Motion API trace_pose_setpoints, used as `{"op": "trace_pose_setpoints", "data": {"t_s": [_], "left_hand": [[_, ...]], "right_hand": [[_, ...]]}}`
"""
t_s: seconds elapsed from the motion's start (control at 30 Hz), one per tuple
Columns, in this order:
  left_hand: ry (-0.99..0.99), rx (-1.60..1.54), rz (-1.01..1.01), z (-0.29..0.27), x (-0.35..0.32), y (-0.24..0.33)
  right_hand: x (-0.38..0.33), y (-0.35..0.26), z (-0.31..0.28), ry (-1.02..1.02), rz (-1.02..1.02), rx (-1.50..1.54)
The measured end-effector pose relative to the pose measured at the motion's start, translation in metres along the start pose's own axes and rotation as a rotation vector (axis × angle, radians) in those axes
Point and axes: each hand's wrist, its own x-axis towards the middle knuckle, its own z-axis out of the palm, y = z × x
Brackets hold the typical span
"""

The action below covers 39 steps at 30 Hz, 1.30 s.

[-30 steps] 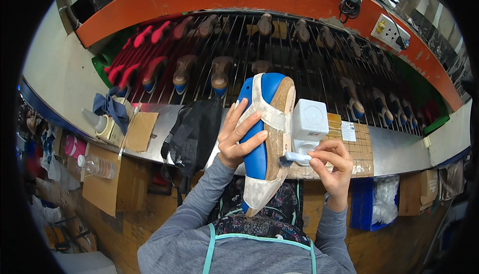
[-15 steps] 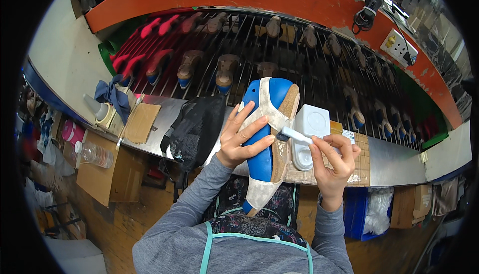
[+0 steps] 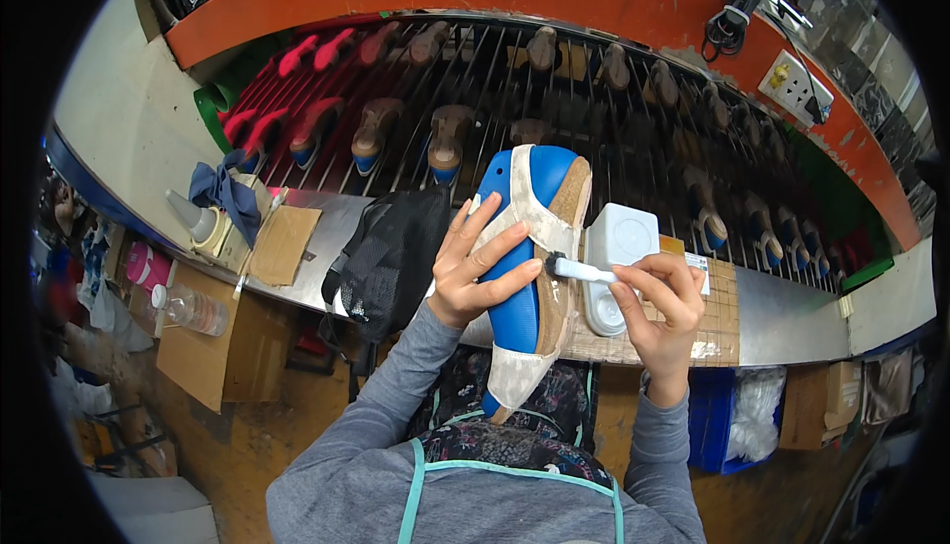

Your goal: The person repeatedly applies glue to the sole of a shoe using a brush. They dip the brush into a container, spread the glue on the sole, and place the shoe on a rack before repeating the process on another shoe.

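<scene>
My left hand (image 3: 482,265) is closed round a blue shoe last (image 3: 513,292) that carries a sandal upper with pale straps (image 3: 539,212) and a cork-coloured edge (image 3: 572,205). The last lies lengthwise in front of me, its sole side turned to the right. Between thumb and fingers of my right hand (image 3: 665,316) is a small white-handled brush (image 3: 584,271). Its dark bristles touch the edge of the shoe, just below the wide strap. Behind the brush, on the bench, stands a white plastic container (image 3: 623,234) with a round recess at its near end.
Beyond the bench, a metal-bar rack (image 3: 594,118) holds several lasted shoes, some lit red. On the left lie a black mesh bag (image 3: 391,262), a cardboard piece (image 3: 284,247) and a dark blue cloth (image 3: 226,193). A blue crate (image 3: 711,420) sits below the bench at right.
The brush has shifted slightly left and down along the shoe's edge, and its handle now lies flatter. My right hand has turned a little. The left hand keeps its hold.
</scene>
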Motion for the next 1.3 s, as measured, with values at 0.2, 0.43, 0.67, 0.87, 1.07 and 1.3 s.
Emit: {"op": "trace_pose_setpoints", "data": {"t_s": [0.2,0.43,0.67,0.87,1.07,1.3], "left_hand": [[0.019,0.036,-0.003,0.001,-0.002,-0.005],[0.063,0.03,-0.035,0.007,-0.004,-0.008],[0.094,0.032,-0.068,0.014,-0.009,-0.012],[0.128,0.041,-0.08,0.018,-0.009,-0.015],[0.203,0.054,-0.102,0.025,-0.008,-0.012],[0.186,0.178,-0.181,0.021,-0.018,-0.016]], "right_hand": [[-0.014,0.003,0.002,-0.07,0.131,0.122],[-0.047,-0.006,0.016,0.023,0.295,0.25],[-0.065,-0.015,0.016,0.077,0.282,0.189],[-0.059,-0.016,0.015,0.111,0.202,0.208],[-0.049,-0.011,0.036,0.173,0.568,0.398],[-0.067,-0.032,0.025,0.02,0.711,0.796]]}}
